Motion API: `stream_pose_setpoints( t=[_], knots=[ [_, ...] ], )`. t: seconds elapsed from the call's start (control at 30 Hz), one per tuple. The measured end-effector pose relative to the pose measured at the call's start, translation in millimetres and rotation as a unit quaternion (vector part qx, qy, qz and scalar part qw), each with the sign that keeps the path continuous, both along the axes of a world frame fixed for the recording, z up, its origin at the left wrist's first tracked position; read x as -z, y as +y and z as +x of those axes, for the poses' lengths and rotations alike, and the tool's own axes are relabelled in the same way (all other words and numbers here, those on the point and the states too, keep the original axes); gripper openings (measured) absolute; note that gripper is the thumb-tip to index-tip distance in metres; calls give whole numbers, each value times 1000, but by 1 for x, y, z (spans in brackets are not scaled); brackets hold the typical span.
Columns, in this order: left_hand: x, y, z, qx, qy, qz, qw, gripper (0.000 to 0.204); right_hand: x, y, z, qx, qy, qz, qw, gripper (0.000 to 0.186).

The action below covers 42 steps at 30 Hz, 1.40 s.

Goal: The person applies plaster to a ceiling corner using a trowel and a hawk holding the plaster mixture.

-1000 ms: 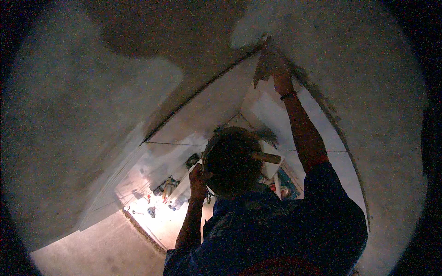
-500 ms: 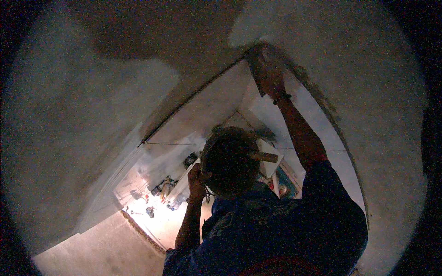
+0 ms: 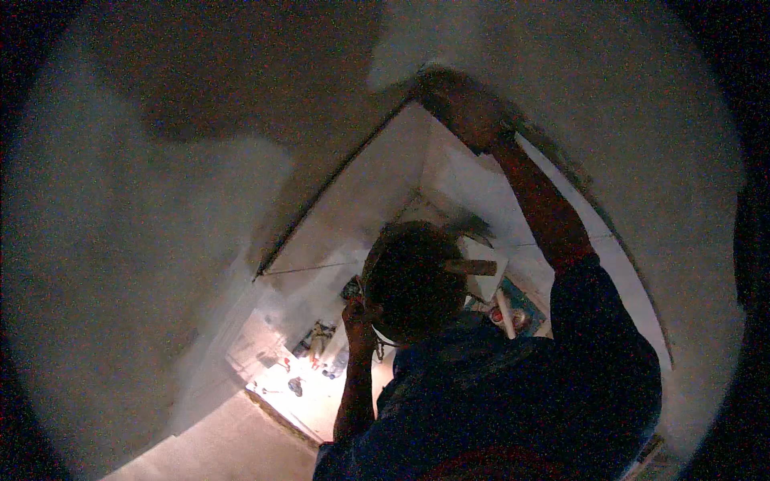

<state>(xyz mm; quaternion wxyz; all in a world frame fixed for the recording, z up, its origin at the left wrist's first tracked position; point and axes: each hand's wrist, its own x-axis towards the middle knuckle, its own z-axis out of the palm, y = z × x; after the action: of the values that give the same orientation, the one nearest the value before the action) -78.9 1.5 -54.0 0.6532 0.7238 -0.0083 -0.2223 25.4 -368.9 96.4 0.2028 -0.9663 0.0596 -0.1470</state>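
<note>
Dark blue shirt [image 3: 521,393] seen across the lower frame. A dark rounded object [image 3: 413,280], kind not discernible, is held at its left edge by the closed left hand [image 3: 358,314], near frame centre. A wooden handle [image 3: 473,267] is seen jutting from its right side. In the upper centre, a dark flat tool [image 3: 443,104] is gripped by the raised right hand [image 3: 480,120], by the corner of a patchy grey-brown surface [image 3: 321,64]; separate fingers cannot be told. Below, lower left, assorted clutter [image 3: 317,341] is brightly lit.
</note>
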Motion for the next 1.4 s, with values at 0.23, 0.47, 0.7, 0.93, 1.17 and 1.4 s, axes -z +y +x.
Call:
stream_pose_setpoints(
  t=[0.23,0.47,0.7,0.93,1.17,1.4],
  knots=[
    [7,2,3,-19,63,-93,994,23,-31,3,-7,-43,3,-163,986,36],
    [-6,-10,5,17,36,-96,995,36,-22,-2,-34,-74,-51,-284,955,33],
    [3,-17,-2,9,53,-96,994,35,-10,-25,-16,-40,-75,-182,980,32],
    [-11,-25,-13,18,-24,-21,999,18,9,-47,15,-18,-8,-128,992,30],
    [-14,-23,-19,-3,27,-38,999,19,-32,-21,10,0,-9,38,999,27],
    [-9,-42,-18,44,53,-70,995,23,86,-71,5,-184,-53,-21,981,28]
  ],
)
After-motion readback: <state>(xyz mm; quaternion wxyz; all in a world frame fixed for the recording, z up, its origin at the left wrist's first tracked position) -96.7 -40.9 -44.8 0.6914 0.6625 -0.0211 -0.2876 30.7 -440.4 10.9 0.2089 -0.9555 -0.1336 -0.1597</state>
